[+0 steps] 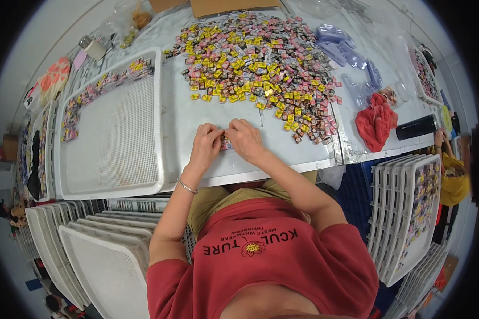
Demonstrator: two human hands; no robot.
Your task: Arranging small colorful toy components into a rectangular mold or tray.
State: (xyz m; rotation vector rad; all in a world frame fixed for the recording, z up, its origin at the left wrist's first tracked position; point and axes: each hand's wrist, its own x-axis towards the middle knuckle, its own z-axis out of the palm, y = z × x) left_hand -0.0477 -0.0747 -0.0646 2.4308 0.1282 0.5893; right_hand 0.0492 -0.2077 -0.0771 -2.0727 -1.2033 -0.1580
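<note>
At the near part of the table, my left hand (205,144) and my right hand (245,139) come close together, fingers bent in a pinch. Between them sit a few small square printed pieces (226,143) in pink, blue and yellow, partly covered by the fingertips. Both hands appear to grip these pieces. Beyond my hands spreads a large heap of similar small pieces (255,66), yellow, pink, silver and dark. To the left lies a white mesh tray (112,127); pieces stand in a row along its far edge and down its left side.
A red cloth (375,122), a black cylinder (416,127) and clear bluish plastic parts (343,48) lie on the right. Stacked white trays (109,266) stand below the table at left, and more (404,212) at right. A person in yellow (453,181) is at far right.
</note>
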